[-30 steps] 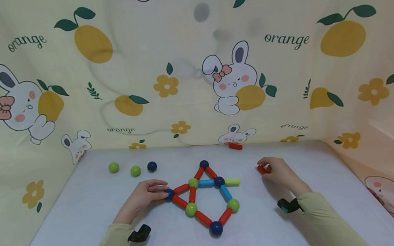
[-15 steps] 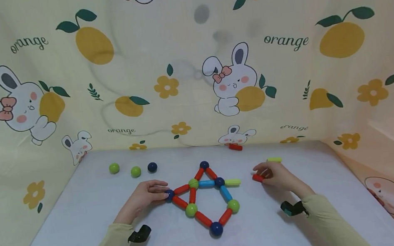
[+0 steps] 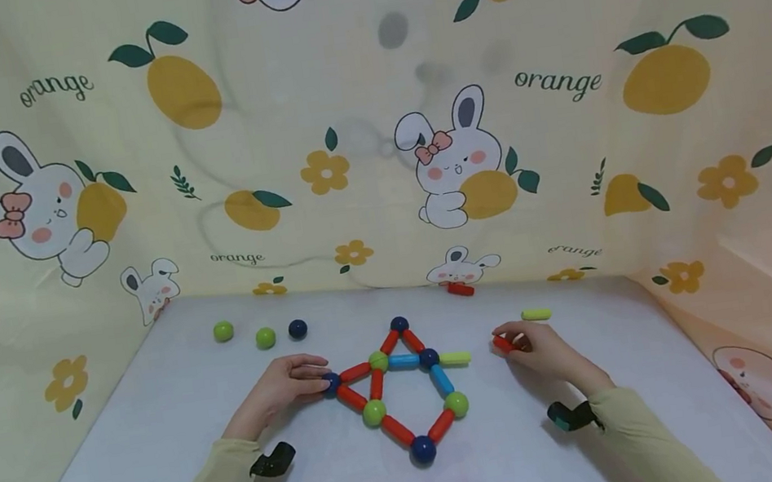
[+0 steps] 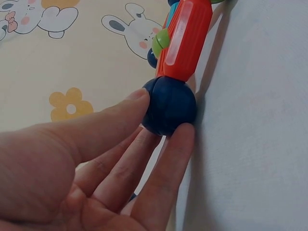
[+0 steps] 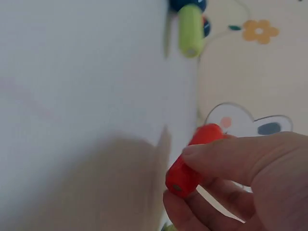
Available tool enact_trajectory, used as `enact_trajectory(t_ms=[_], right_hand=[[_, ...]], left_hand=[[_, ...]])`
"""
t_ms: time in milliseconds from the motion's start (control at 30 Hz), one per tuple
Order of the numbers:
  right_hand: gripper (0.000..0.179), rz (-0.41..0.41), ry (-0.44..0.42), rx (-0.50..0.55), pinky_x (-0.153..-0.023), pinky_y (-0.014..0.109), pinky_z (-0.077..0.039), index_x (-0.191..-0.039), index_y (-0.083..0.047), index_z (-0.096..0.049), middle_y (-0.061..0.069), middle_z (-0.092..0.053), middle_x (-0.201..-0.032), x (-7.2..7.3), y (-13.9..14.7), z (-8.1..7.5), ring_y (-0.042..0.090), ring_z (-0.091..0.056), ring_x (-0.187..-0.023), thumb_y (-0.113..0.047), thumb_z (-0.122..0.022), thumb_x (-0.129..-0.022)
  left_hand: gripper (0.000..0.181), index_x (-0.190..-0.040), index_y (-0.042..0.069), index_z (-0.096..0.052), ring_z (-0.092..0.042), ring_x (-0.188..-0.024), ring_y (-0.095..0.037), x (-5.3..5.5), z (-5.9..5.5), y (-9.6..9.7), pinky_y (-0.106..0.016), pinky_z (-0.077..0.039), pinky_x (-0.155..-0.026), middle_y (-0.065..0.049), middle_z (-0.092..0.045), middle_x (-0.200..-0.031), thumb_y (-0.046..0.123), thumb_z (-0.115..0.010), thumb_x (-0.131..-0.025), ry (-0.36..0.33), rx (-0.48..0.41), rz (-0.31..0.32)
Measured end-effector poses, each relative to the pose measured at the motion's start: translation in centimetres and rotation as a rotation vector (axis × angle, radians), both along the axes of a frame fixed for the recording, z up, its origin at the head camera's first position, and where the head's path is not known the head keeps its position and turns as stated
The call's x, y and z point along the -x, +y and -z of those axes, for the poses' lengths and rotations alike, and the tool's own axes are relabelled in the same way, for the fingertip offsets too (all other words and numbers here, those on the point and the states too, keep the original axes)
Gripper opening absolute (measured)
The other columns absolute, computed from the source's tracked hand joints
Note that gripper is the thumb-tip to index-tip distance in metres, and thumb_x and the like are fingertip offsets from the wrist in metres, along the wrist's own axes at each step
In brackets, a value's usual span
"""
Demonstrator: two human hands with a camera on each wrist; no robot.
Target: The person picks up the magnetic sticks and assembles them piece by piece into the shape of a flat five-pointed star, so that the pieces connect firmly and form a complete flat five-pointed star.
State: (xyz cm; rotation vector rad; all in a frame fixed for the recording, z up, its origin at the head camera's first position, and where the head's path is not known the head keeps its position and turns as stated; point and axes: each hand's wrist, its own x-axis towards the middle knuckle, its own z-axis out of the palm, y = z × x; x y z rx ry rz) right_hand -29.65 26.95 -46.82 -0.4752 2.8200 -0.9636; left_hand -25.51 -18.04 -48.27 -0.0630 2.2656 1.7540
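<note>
On the white table lies a flat frame of red and blue rods joined by dark blue and green balls. My left hand (image 3: pixel 296 379) pinches the dark blue ball (image 4: pixel 169 107) at the frame's left corner between thumb and fingers. A red rod (image 4: pixel 186 41) runs out from that ball. To the right of the frame, my right hand (image 3: pixel 544 350) pinches a loose red rod (image 5: pixel 192 161) between thumb and fingers, its shadow falling on the table. A yellow-green rod (image 3: pixel 455 359) sticks out from the frame's right-hand dark blue ball (image 3: pixel 429 359), pointing toward the right hand.
Two loose green balls (image 3: pixel 265 338) and a dark blue ball (image 3: pixel 298 330) rest at the back left. Another yellow-green rod (image 3: pixel 535 315) lies just beyond my right hand. A red rod (image 3: pixel 460 289) lies by the printed cloth backdrop (image 3: pixel 348 73).
My right hand has brought the red rod a little left and nearer, uncovering the yellow-green rod behind it. The left hand stays on the ball, and the frame has not shifted.
</note>
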Motion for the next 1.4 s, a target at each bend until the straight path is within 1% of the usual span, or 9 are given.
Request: enact_trajectory(t_ms=[100,200,300,400,500,700,1033,1200,1400], right_hand=[[0.041,-0.001,-0.022,0.079,-0.083,0.038,-0.053,-0.128,-0.01,-0.058,0.008,-0.061,-0.11,-0.7,-0.4,-0.6,0.022,-0.061,-0.093,-0.006,-0.068,-0.088],[0.041,0.025,-0.136,0.253,-0.084,0.039,-0.053,-0.129,-0.007,-0.054,0.013,-0.058,-0.116,-1.6,-1.0,-1.0,0.026,-0.061,-0.096,-0.007,-0.066,-0.09],[0.044,0.091,-0.282,0.418,-0.084,0.036,-0.053,-0.131,-0.004,-0.05,0.015,-0.056,-0.12,-2.8,-1.8,-1.1,0.027,-0.059,-0.1,-0.012,-0.066,-0.09],[0.047,0.153,-0.374,0.506,-0.084,0.034,-0.053,-0.131,-0.004,-0.049,0.013,-0.057,-0.119,-3.8,-2.7,-0.9,0.025,-0.058,-0.101,-0.017,-0.068,-0.09],[0.048,0.183,-0.417,0.536,-0.085,0.032,-0.052,-0.13,-0.003,-0.049,0.012,-0.062,-0.114,-4.4,-3.5,-0.4,0.024,-0.06,-0.098,-0.021,-0.069,-0.09],[0.048,0.201,-0.449,0.593,-0.084,0.028,-0.053,-0.127,0.002,-0.05,0.012,-0.068,-0.103,-5.0,-4.5,0.6,0.024,-0.065,-0.092,-0.021,-0.069,-0.089],[0.049,0.21,-0.574,0.734,-0.084,0.034,-0.053,-0.13,0.007,-0.043,0.016,-0.065,-0.108,-5.6,-5.0,0.7,0.023,-0.067,-0.09,-0.014,-0.065,-0.092],[0.047,0.18,-0.614,0.769,-0.086,0.035,-0.052,-0.133,0.009,-0.041,0.016,-0.062,-0.11,-5.6,-4.9,0.7,0.024,-0.067,-0.091,-0.013,-0.06,-0.095],[0.05,0.181,-0.634,0.771,-0.087,0.035,-0.052,-0.135,0.009,-0.038,0.017,-0.061,-0.111,-5.7,-4.9,0.6,0.023,-0.067,-0.091,-0.013,-0.059,-0.096]], left_hand=[[0.04,-0.12,0.0,-0.061,-0.066,-0.093,-0.022,0.0,0.0,-0.1,-0.033,-0.055,-0.079,-0.011,-0.068,-0.11,0.006,-0.074,-0.083,0.006,0.005,-0.001],[0.041,-0.121,0.0,-0.061,-0.065,-0.095,-0.022,-0.1,0.0,-0.2,-0.034,-0.055,-0.079,-0.011,-0.068,-0.11,0.007,-0.075,-0.082,0.012,0.003,0.002],[0.042,-0.121,0.0,-0.061,-0.065,-0.095,-0.022,-0.1,-0.1,-0.3,-0.033,-0.055,-0.08,-0.011,-0.068,-0.11,0.007,-0.075,-0.082,0.018,0.003,0.007],[0.042,-0.121,-0.001,-0.06,-0.065,-0.095,-0.022,-0.1,-0.1,-0.3,-0.034,-0.055,-0.08,-0.012,-0.068,-0.11,0.006,-0.075,-0.082,0.015,-0.008,0.01],[0.042,-0.121,-0.001,-0.06,-0.066,-0.095,-0.022,-0.1,0.0,-0.3,-0.034,-0.055,-0.079,-0.012,-0.068,-0.11,0.006,-0.075,-0.082,0.012,-0.019,0.009],[0.041,-0.12,0.0,-0.061,-0.066,-0.095,-0.022,-0.1,0.1,-0.3,-0.033,-0.055,-0.079,-0.012,-0.068,-0.11,0.006,-0.075,-0.082,0.015,-0.02,0.009],[0.041,-0.12,0.0,-0.061,-0.066,-0.094,-0.022,-0.1,0.2,-0.2,-0.033,-0.055,-0.079,-0.011,-0.068,-0.109,0.005,-0.075,-0.081,0.01,-0.022,0.002],[0.041,-0.119,0.001,-0.062,-0.065,-0.095,-0.021,0.0,0.3,-0.2,-0.033,-0.055,-0.08,-0.01,-0.068,-0.109,0.007,-0.075,-0.082,0.017,-0.008,0.005],[0.041,-0.12,-0.001,-0.061,-0.066,-0.094,-0.022,0.0,0.2,-0.2,-0.034,-0.055,-0.079,-0.012,-0.068,-0.109,0.004,-0.074,-0.082,0.014,-0.026,0.01]])
